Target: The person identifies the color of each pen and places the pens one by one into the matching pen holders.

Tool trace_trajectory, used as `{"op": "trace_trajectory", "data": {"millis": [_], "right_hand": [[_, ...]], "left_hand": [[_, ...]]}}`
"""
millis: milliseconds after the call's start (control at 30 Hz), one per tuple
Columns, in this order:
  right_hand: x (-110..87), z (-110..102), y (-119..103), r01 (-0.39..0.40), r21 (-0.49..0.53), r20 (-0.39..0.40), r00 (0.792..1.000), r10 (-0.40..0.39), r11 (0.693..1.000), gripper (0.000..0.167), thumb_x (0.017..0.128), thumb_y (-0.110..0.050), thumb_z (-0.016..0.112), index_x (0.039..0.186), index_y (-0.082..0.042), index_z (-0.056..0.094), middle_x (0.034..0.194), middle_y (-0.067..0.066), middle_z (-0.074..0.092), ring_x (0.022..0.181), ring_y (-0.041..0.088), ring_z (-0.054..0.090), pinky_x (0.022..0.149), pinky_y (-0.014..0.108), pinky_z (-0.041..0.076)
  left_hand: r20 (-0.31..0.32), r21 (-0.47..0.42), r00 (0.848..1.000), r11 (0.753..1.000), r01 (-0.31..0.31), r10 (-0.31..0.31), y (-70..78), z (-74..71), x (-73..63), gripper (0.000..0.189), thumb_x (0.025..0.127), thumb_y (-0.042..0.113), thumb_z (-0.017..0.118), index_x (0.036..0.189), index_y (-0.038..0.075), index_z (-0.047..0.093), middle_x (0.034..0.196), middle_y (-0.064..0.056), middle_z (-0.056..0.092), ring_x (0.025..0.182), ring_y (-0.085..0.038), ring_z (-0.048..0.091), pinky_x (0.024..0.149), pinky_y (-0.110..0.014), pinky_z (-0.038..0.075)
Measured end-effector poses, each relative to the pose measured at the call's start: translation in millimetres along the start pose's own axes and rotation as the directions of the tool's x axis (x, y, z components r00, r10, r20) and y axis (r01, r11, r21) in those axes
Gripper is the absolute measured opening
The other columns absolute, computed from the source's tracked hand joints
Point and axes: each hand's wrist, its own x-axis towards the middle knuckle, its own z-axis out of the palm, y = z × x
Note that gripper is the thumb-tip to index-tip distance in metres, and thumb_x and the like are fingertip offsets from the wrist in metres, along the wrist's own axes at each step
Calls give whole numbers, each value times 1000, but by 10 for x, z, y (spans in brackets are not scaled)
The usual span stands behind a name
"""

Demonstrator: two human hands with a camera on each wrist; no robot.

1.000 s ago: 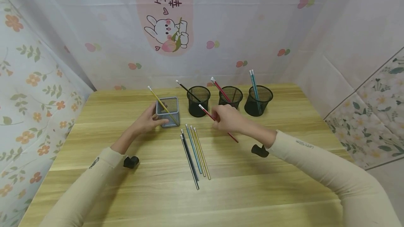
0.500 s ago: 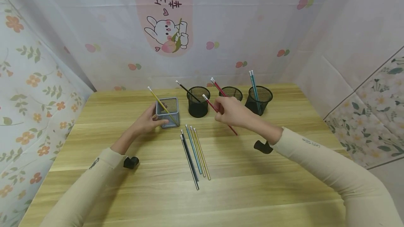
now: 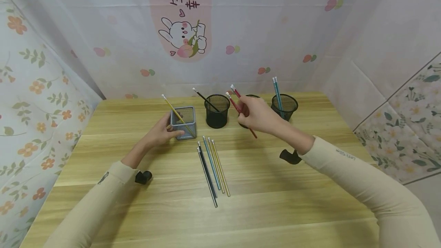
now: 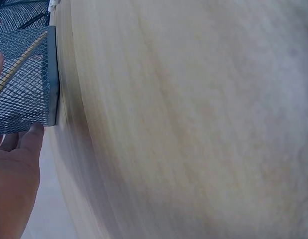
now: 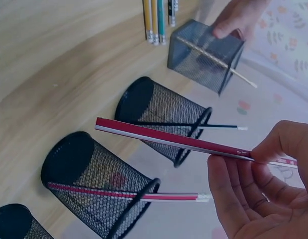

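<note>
My right hand [image 3: 258, 114] pinches a red pencil [image 5: 164, 138] between thumb and fingers. The pencil slants in front of the middle round black mesh cup [image 5: 69, 162], above the table, its white eraser end up and to the left. Red pencil stock [image 5: 164, 196] stands inside that cup, which the hand partly hides in the head view. With thumb and fingers on opposite sides, my left hand [image 3: 160, 131] grips a grey square mesh pencil holder [image 3: 192, 128]. A yellow pencil [image 3: 171, 107] leans in this holder.
The left round cup [image 3: 216, 120] holds a black pencil [image 3: 201, 96]; the right one [image 3: 290, 111] holds blue pencils [image 3: 277, 89]. Between the arms lie black pencils [image 3: 207, 175], a blue pencil [image 3: 212, 165] and yellow pencils [image 3: 220, 167]. A curtain [image 3: 262, 30] hangs behind.
My right hand has raised the red pencil and carried it back and slightly right, towards the middle cup. The left hand and its grey holder stay in place.
</note>
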Motion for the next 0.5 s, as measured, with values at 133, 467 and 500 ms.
{"op": "trace_trajectory", "data": {"millis": [133, 467, 500], "right_hand": [[19, -65, -6, -4, 11, -26, 1000, 4, 1000, 11, 89, 0, 63, 100, -1, 59, 85, 6, 67, 75, 19, 63, 58, 35, 55], [66, -248, -28, 8, -4, -102, 995, -8, 1000, 10, 92, -1, 61, 102, 0, 62, 92, 7, 70, 83, 20, 68, 70, 38, 58], [69, -263, -22, 11, -9, -110, 994, -12, 1000, 9, 92, -1, 61, 101, 0, 61, 92, 8, 70, 83, 20, 68, 70, 38, 59]], "left_hand": [[0, -1, 1000, 1000, 0, 0, -1, 1, 0, 61, 93, 0, 74, 141, -6, 38, 141, -27, 44, 141, -42, 36, 114, -53, 34], [-10, 11, 1000, 1000, 7, -7, -2, 4, 3, 59, 92, 0, 75, 139, -7, 40, 140, -26, 45, 142, -42, 34, 115, -53, 33], [-10, 9, 1000, 1000, 5, -5, -2, 4, 4, 58, 92, 0, 75, 138, -7, 40, 140, -27, 45, 142, -42, 34, 115, -53, 33]]}}
